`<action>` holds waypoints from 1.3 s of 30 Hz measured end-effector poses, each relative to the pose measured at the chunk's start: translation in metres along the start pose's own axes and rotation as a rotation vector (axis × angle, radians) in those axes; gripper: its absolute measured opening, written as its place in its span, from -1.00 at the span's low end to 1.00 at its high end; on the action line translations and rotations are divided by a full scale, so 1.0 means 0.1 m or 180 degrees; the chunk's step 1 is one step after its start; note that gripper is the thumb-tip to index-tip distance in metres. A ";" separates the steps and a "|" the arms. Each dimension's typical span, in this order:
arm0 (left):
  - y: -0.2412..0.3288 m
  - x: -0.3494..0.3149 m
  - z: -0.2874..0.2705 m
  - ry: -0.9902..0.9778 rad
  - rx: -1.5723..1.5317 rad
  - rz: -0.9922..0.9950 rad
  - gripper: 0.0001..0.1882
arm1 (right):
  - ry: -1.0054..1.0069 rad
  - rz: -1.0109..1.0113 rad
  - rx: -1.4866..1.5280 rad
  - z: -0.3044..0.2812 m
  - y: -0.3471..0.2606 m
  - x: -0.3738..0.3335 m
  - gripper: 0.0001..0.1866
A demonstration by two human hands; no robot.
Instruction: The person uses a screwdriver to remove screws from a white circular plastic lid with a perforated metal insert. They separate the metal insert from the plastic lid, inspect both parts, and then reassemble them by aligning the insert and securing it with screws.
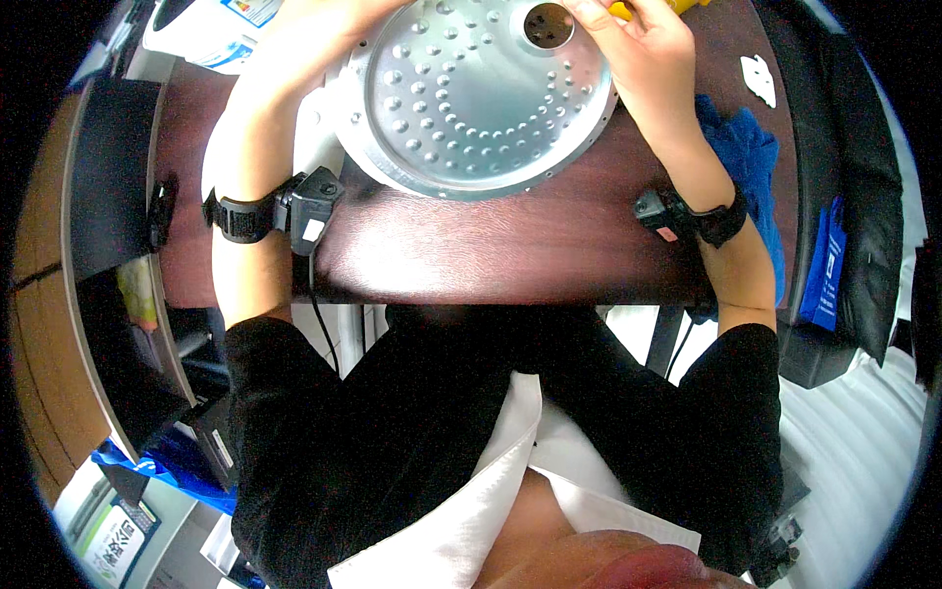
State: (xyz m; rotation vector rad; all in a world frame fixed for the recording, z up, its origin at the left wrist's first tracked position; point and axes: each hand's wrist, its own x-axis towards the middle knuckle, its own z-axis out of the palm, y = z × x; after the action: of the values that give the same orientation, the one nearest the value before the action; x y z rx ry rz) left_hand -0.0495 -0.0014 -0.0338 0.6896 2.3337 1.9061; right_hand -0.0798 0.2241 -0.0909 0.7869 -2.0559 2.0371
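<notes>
A round silvery metal plate (491, 98) with a rim and rows of raised dimples lies on the dark red-brown table. Near its far right side is a round hole (548, 26) with small dark marks inside. My left hand (343, 14) reaches to the plate's far left edge; its fingers run out of the picture. Bent fingers of my right hand (643, 37) come together at the plate's far right rim, beside the hole. A yellow thing (620, 11) shows between them, mostly hidden, and more yellow appears just beyond the hand.
To the right of the plate lie a blue cloth (744, 147) and a small white flat piece (758, 80). A white container (211, 34) with blue print stands far left. Black devices are strapped to both wrists, a cable hanging from the left one (312, 211). The table's near edge faces my lap.
</notes>
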 end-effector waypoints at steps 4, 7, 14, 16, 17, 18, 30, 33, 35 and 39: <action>-0.04 0.02 0.02 0.0414 0.0034 -0.0221 -0.54 | 0.0185 -0.0007 0.0112 0.01 0.14 0.00 -0.84; -0.13 -0.06 -0.01 0.0751 -0.0431 -0.0434 -0.61 | 0.0254 0.0106 0.0027 0.00 0.18 -0.01 -0.85; -0.76 -0.53 -0.19 0.1422 0.1506 0.0224 -0.61 | 0.0572 0.0392 -0.0346 0.01 0.21 0.01 -0.84; -0.78 -0.62 -0.15 0.1131 0.3848 0.0651 -0.54 | 0.0668 0.0477 -0.0256 -0.03 0.26 0.00 -0.84; -0.66 -0.63 0.04 0.1218 0.3814 0.0555 -0.53 | 0.0721 0.0482 -0.0278 -0.05 0.27 -0.01 -0.85; -0.76 -0.69 -0.03 0.1248 0.3604 0.0668 -0.51 | 0.0718 0.0473 -0.0250 -0.02 0.28 -0.01 -0.85; -0.90 -0.58 0.05 0.2012 0.0465 -0.0173 -0.58 | 0.0763 0.0368 -0.0042 0.00 0.13 -0.04 -0.92; -0.76 -0.47 0.22 0.2663 -0.1708 -0.0904 -0.57 | 0.0795 0.0602 0.0231 0.04 0.06 -0.06 -0.92; -0.71 -0.47 0.25 0.2505 -0.1492 -0.0827 -0.57 | 0.0790 0.0671 0.0265 0.04 0.00 -0.05 -0.92; -0.63 -0.49 0.30 0.2327 -0.1254 -0.0728 -0.57 | 0.0733 0.0591 0.0030 0.04 -0.07 -0.09 -0.87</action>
State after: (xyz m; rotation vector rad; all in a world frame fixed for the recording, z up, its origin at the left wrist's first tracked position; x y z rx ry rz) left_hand -0.0153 -0.0007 -0.1114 -0.3590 2.0701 2.6851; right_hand -0.0682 0.2233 -0.0894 0.3526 -2.0555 2.1170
